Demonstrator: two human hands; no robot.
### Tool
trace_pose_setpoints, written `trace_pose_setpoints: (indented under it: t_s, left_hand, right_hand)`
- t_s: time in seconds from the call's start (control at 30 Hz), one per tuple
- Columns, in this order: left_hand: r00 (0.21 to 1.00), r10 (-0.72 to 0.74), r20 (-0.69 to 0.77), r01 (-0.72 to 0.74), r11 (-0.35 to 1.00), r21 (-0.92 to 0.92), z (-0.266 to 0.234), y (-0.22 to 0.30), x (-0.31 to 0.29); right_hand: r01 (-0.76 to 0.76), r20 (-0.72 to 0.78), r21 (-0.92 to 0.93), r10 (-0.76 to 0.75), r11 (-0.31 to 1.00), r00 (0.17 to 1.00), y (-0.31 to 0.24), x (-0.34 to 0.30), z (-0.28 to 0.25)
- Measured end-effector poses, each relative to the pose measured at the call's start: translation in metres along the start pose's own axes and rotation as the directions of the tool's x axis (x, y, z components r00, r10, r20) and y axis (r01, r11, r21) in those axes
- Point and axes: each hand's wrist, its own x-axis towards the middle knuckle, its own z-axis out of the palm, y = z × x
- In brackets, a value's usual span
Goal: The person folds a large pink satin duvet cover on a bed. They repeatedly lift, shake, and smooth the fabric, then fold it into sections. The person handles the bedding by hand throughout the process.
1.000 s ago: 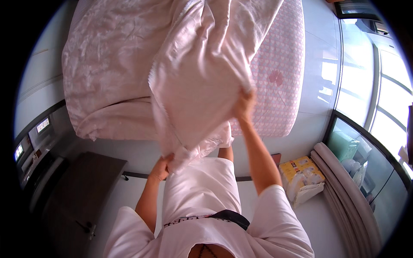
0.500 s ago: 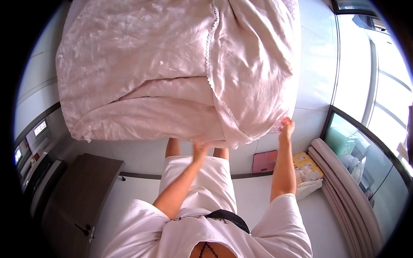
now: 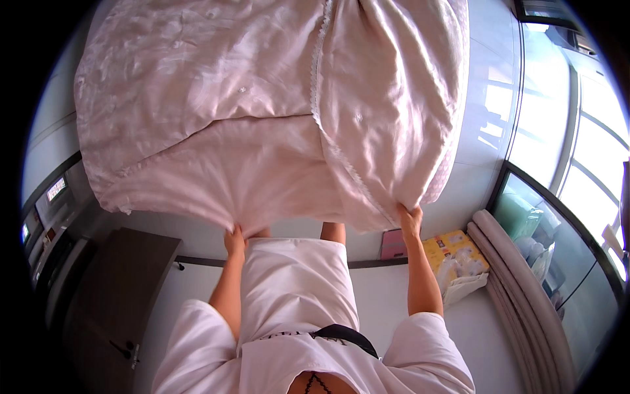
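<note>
Both hands grip near edge of pale pink duvet cover on bed.

Left hand (image 3: pixel 234 240) pinches the pale pink duvet cover (image 3: pixel 216 111) at its lower edge; right hand (image 3: pixel 411 220) clutches a lace-trimmed fold at the bed (image 3: pixel 459 98) corner. Cover spreads over the bed ahead. Yellow bag (image 3: pixel 456 259) on floor right, dark door (image 3: pixel 111 295) left.

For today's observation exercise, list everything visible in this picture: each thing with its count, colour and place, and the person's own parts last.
Bed cover: one, pale pink with lace trim, spread over the bed, upper centre.
Dark door: one, brown, lower left.
Yellow package: one, on the floor, right.
Pink flat item: one, beside the package.
Curtain: one, beige, bunched by the window, right.
Left hand: gripping the cover's edge.
Right hand: gripping the cover's corner.
</note>
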Motion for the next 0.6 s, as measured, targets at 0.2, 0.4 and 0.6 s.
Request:
trace_pose_setpoints:
  t_s: [0.2,0.4,0.6]
  left_hand:
    - [0.913,-0.391,0.114,0.316,0.856,0.409,-0.04,-0.044,-0.047]
    - [0.893,0.134,0.429,-0.415,0.614,0.672,0.001,0.053,-0.036]
    - [0.623,0.607,0.494,-0.697,0.717,-0.001,0.116,0.18,-0.078]
  right_hand:
    - [-0.109,-0.234,-0.448,0.001,0.887,0.972,-0.008,-0.007,-0.052]
    - [0.386,-0.023,-0.596,-0.496,0.704,0.868,-0.041,-0.013,0.022]
    - [0.41,0.26,-0.786,-0.353,0.463,0.899,-0.016,-0.023,0.089]
